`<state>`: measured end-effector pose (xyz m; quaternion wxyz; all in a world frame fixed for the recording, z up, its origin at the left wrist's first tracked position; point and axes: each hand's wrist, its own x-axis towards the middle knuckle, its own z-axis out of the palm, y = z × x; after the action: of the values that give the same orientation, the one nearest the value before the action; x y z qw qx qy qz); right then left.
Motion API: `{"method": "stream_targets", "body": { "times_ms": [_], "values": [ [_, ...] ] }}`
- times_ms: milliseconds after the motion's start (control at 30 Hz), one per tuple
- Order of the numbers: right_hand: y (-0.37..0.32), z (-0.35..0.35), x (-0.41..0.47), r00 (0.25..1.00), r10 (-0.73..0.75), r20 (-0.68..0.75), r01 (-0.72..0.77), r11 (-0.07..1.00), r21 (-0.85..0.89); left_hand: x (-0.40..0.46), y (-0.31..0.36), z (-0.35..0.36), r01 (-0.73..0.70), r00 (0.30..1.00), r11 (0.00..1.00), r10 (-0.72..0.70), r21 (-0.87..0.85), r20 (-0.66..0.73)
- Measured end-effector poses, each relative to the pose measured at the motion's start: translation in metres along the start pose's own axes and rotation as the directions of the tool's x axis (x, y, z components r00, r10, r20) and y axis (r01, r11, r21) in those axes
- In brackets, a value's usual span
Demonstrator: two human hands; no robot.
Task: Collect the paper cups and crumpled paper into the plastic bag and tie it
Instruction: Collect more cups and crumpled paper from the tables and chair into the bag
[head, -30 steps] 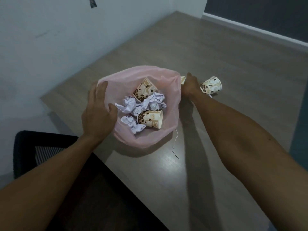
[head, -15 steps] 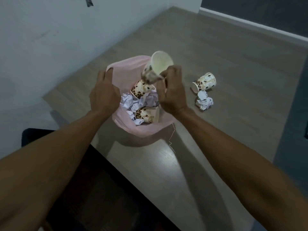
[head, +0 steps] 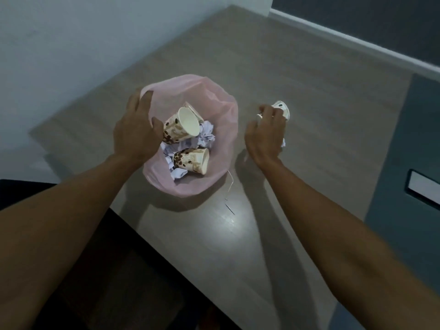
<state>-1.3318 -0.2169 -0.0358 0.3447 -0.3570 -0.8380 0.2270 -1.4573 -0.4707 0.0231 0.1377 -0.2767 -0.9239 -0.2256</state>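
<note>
My left hand (head: pixel 135 136) is gripping the rim of the pink plastic bag (head: pixel 221 139) on the table (head: pixel 309 91), cups and crumpled paper (head: pixel 207 136) lying inside; my right hand (head: pixel 266 134) is curling around the last paper cup (head: pixel 283 109) beside it.
</note>
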Motion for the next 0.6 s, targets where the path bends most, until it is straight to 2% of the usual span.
{"method": "stream_targets", "body": {
  "times_ms": [33, 100, 167, 200, 267, 333, 400, 433, 600],
  "values": [
    [0.015, -0.001, 0.004, 0.996, 0.08, 0.039, -0.075, 0.989, -0.127, -0.001, 0.0, 0.0, 0.009, 1.0, 1.0, -0.009, -0.002, 0.0],
    [0.042, -0.003, 0.001, 0.955, 0.184, 0.232, -0.105, 0.943, -0.315, -0.002, 0.002, 0.0, 0.02, 1.0, 1.0, -0.02, -0.004, 0.002],
    [0.068, -0.002, -0.007, 0.886, 0.232, 0.401, -0.06, 0.916, -0.397, -0.003, 0.002, -0.001, 0.013, 1.0, 1.0, -0.013, 0.001, -0.001],
    [0.078, 0.0, -0.01, 0.869, 0.229, 0.439, -0.045, 0.919, -0.391, -0.002, 0.002, -0.001, 0.004, 1.0, 1.0, -0.004, 0.007, -0.001],
    [0.082, 0.005, -0.018, 0.902, 0.141, 0.407, -0.029, 0.962, -0.27, -0.002, 0.001, -0.001, -0.003, 1.0, 1.0, 0.003, 0.028, 0.012],
    [0.062, 0.004, -0.026, 0.969, 0.048, 0.243, -0.055, 0.998, 0.021, -0.002, -0.001, -0.001, 0.005, 0.999, 0.999, -0.006, 0.041, 0.042],
    [0.028, 0.002, -0.033, 0.997, -0.042, 0.071, 0.018, 0.95, 0.313, -0.003, -0.003, -0.003, 0.021, 0.997, 0.999, -0.024, 0.04, 0.072],
    [0.009, -0.001, -0.037, 0.996, -0.081, 0.035, 0.061, 0.912, 0.405, -0.004, -0.003, -0.004, 0.031, 0.996, 0.999, -0.034, 0.035, 0.084],
    [-0.061, 0.005, -0.059, 0.975, -0.203, 0.092, 0.114, 0.81, 0.575, -0.007, -0.007, -0.011, 0.049, 0.992, 0.999, -0.047, -0.01, 0.115]
  ]
}}
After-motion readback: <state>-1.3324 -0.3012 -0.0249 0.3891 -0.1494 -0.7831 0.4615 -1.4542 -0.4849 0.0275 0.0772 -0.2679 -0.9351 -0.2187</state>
